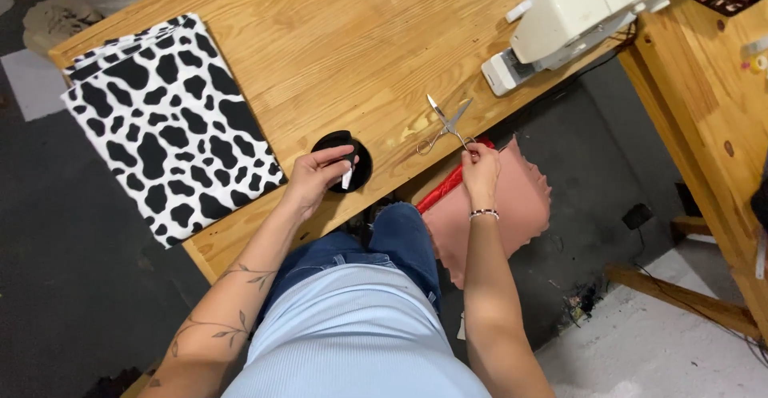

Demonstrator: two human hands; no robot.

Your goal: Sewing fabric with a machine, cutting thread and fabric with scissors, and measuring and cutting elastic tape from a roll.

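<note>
L hand rests on a round black fabric piece near the wooden counter front edge, fingers curled & pinching a small white strip against it. R hand just below open scissors, fingertips pinched together; can't tell what they grip, maybe thread. Cow-print fabric folded at L, white sewing machine far R, pink fabric on floor.

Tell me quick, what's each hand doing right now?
Left hand: closed on a small white piece over the black round dish.
Right hand: fingers pinched by the scissors.
</note>
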